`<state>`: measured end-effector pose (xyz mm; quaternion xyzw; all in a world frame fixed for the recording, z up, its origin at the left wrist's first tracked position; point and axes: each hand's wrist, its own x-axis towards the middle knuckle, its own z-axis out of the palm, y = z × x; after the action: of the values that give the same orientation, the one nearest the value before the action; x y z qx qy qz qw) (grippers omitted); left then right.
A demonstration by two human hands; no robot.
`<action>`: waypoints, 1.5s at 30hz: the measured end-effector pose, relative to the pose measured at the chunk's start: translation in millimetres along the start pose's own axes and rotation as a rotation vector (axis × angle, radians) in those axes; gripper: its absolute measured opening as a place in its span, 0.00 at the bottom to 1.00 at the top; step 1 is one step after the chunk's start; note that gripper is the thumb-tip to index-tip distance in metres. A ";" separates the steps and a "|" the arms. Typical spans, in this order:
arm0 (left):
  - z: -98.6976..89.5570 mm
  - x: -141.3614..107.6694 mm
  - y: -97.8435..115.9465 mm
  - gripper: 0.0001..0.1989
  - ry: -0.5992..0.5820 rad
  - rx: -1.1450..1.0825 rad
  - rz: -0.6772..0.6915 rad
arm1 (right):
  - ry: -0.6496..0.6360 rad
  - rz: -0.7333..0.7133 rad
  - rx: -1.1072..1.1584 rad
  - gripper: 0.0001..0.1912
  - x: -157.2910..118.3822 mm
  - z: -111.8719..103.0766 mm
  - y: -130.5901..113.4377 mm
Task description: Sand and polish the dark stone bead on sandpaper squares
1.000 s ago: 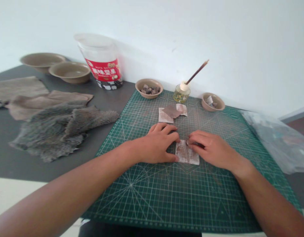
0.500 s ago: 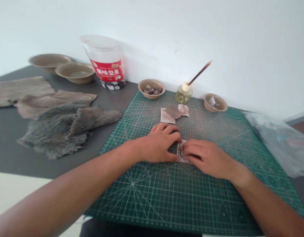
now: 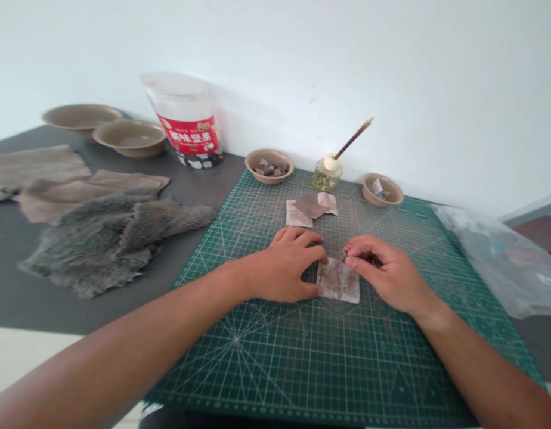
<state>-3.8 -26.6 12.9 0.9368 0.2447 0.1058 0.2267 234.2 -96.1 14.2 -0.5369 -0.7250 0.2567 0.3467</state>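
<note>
A worn, whitish square of what looks like sandpaper (image 3: 340,281), smeared brown, lies flat on the green cutting mat (image 3: 275,369). My left hand (image 3: 287,262) rests at its left edge, fingers spread, with thumb and forefinger touching the sheet. Over the sheet's upper right corner, my right hand (image 3: 383,271) is closed in a pinch. Whatever sits between those fingertips is small and mostly hidden. Beyond my hands lie more pieces: a pale square (image 3: 297,215), a grey-brown one (image 3: 310,206) overlapping it, and another pale piece (image 3: 328,202).
Along the mat's back stand a bowl of small brown stones (image 3: 270,179), a glass jar with a brush (image 3: 327,176) and a bowl with scraps (image 3: 394,193). Leftward are grey fluffy cloth (image 3: 92,244), brown cloths (image 3: 74,193), two bowls (image 3: 130,149) and a plastic tub (image 3: 188,119). A clear bag (image 3: 490,256) lies right.
My right hand has moved off the middle of the sandpaper to its upper right corner, uncovering most of the sheet. My left hand stays at the left edge. The view has shifted slightly.
</note>
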 end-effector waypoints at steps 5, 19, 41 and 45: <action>-2.6 6.4 10.4 0.22 0.263 -0.139 0.022 | 0.088 0.186 0.659 0.09 -7.8 17.4 -10.1; -2.8 8.3 22.6 0.05 0.613 -0.138 0.190 | 0.107 0.292 0.955 0.14 -8.9 31.4 -24.0; 9.1 8.2 26.1 0.08 0.587 -0.371 0.182 | 0.024 0.353 1.346 0.10 -11.1 29.1 -19.9; 9.4 8.8 27.5 0.11 0.586 -0.402 0.154 | 0.037 0.314 1.390 0.09 -10.5 31.2 -21.4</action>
<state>18.0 -47.0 18.5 0.8190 0.2021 0.4326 0.3182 199.0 -112.3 8.1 -0.2939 -0.3015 0.6975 0.5798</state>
